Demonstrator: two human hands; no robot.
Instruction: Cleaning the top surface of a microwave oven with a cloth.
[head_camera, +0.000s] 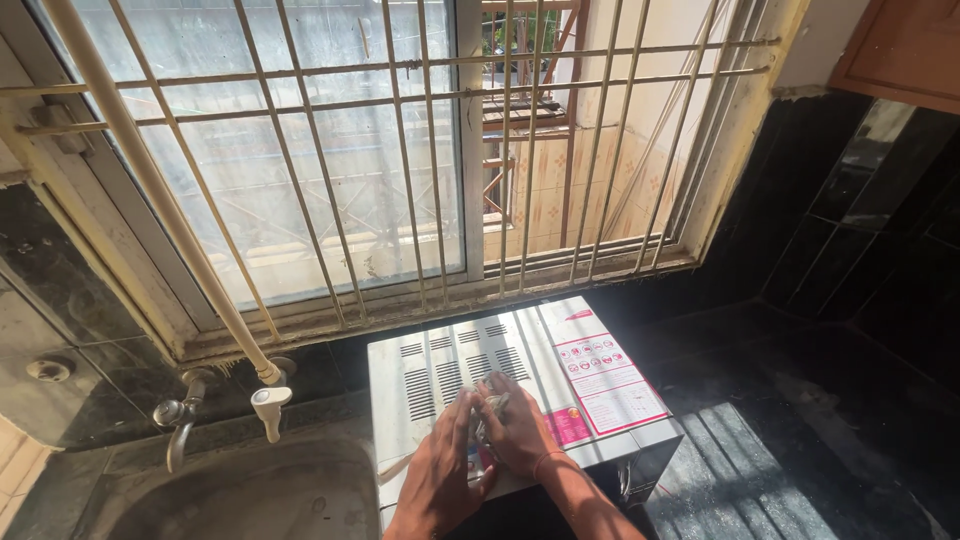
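I see a small crumpled cloth, soft and light I judge, pinched on the near part of the microwave top by my right hand; left hand flat, open beside it.

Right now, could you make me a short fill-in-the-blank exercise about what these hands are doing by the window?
1. Both hands, left hand and right hand, rest on top of a silver ____.
2. Left of the appliance lies a steel ____.
3. The window behind is covered by metal ____.

Missing words: microwave oven; sink; bars
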